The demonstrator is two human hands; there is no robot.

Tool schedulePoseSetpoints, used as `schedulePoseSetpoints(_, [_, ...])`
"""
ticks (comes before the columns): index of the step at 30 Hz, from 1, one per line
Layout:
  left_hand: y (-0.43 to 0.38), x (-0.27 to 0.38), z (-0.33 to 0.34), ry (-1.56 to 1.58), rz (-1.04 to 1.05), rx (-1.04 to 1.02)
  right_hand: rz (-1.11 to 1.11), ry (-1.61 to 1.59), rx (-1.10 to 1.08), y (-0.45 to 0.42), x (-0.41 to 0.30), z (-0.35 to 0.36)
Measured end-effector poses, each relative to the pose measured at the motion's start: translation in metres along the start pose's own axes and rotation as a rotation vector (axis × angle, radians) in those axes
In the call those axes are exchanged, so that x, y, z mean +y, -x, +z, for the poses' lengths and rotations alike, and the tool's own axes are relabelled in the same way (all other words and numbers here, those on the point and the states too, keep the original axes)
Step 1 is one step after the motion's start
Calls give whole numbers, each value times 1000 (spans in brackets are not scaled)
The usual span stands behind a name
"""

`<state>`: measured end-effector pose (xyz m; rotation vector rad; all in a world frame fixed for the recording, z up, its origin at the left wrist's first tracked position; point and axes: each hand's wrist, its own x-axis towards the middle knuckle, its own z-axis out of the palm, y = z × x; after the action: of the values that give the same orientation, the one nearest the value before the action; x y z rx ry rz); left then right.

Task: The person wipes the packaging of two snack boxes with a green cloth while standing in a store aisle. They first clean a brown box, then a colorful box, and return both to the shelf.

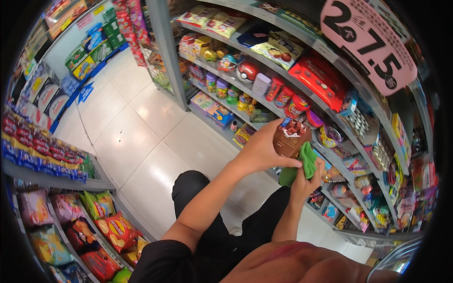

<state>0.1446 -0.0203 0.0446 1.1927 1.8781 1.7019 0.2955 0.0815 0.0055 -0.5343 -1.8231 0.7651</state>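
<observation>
My left hand (260, 148) grips a brown packaged box (292, 138) with chocolate pieces pictured on its front, fingers along its far side and thumb near the lower edge. In my right hand (309, 177) is a folded green cloth (308, 161), pressed close to the box's right lower corner. Part of the cloth hangs below the left thumb. Both hands are held up in front of a shelf of sweets, so the box hides some of the goods behind it.
Grey metal shelves (272, 60) carry red candy tubs (297, 105), a large red bag (318, 81) and a red-and-white ball (247, 72). A pink price sign (370, 46) juts out at upper right. Chip bags (116, 230) fill a rack on the left. Pale floor tiles (141, 138) lie between.
</observation>
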Motion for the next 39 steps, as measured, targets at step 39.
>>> schedulePoseSetpoints(39, [-18, -6, -40, -151, 199, 574, 67, 153, -487, 115, 76, -36])
